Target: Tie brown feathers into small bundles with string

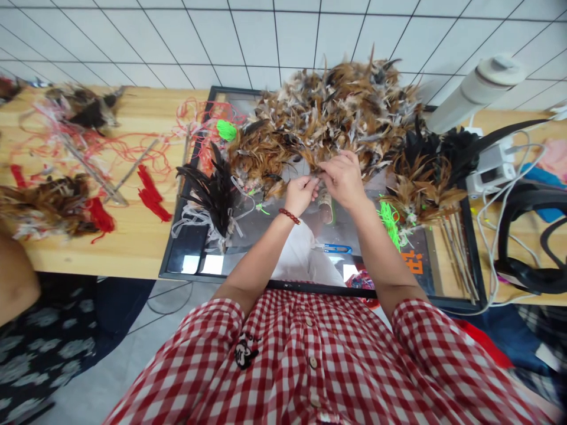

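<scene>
My left hand [302, 193], with a beaded bracelet [289, 216] at the wrist, is closed in a pinch. My right hand [343, 177] is closed too, its fingertips meeting the left ones. Brown feathers [311, 158] rise from between the fingertips; their lower ends are hidden. Just beyond the hands lies a big heap of brown and grey feathers [336, 106]. Blue thread snips [336, 248] rest on the glossy dark panel [248, 260] below my hands. A bundle of black feathers [217, 198] lies to the left.
Right of my hands are tied brown feathers [427, 189], green string [390, 221] and thin sticks [460, 254]. A white bottle [476, 91], a white charger [491, 168] and cables stand farther right. Red yarn [151, 195] and tangled pink string [133, 147] lie left, where another person's arm [15, 277] shows.
</scene>
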`<action>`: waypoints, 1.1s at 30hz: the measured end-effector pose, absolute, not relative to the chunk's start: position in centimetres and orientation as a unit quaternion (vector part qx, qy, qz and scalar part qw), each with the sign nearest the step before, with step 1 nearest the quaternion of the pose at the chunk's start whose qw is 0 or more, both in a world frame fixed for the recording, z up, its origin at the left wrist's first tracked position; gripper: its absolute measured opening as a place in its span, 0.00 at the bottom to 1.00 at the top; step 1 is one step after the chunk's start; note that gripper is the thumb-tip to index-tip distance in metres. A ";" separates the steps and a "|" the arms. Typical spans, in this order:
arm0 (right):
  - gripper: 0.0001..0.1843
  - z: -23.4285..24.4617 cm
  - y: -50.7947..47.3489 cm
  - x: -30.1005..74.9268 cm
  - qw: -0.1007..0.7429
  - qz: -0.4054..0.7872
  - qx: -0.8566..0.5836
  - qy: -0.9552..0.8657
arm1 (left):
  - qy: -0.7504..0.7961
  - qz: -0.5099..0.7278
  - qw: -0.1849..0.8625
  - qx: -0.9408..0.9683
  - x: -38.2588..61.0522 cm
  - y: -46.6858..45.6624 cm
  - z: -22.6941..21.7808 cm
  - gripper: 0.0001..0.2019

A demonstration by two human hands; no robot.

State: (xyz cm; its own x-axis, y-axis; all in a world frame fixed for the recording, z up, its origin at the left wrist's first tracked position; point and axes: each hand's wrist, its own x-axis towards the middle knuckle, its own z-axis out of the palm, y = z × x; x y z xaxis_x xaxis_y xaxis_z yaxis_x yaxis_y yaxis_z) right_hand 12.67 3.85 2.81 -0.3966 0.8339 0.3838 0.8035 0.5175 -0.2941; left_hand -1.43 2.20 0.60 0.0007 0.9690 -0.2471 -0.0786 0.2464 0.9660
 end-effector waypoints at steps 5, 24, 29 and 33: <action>0.16 3.2 4.4 14.7 0.308 0.050 -0.550 -0.775 | 0.521 0.490 0.591 0.373 -1.5 2.3 0.3 0.17; 0.27 2.2 4.1 13.9 0.366 0.598 -0.465 -0.541 | 0.358 0.370 0.801 0.306 -1.8 1.4 0.7 0.07; 0.38 1.9 4.5 14.1 0.377 0.413 -0.453 -0.694 | 0.375 0.476 0.769 0.203 -1.5 1.8 0.6 0.06; 0.37 2.2 4.1 14.3 0.317 0.247 -0.467 -0.788 | 0.393 0.483 0.760 0.188 -1.3 1.7 1.1 0.06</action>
